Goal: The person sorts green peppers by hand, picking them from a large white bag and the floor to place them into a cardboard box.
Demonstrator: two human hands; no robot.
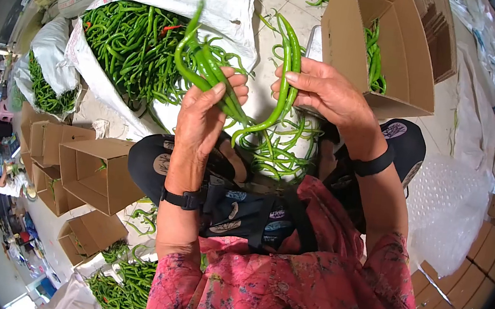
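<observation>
My left hand is closed around a small bunch of long green chili peppers, their ends sticking out above and below the fingers. In my right hand, thumb and fingers pinch a couple of long, curved green chili peppers. The two hands are held apart, side by side. Behind the left hand, a white woven sack lies open with a heap of green chilies spilling from it, a few red ones among them. Loose chilies lie below the hands, between my knees.
A cardboard box with some chilies stands at the upper right. Several open boxes are at the left. Another chili pile lies at lower left, and bubble wrap at the right. A person is far left.
</observation>
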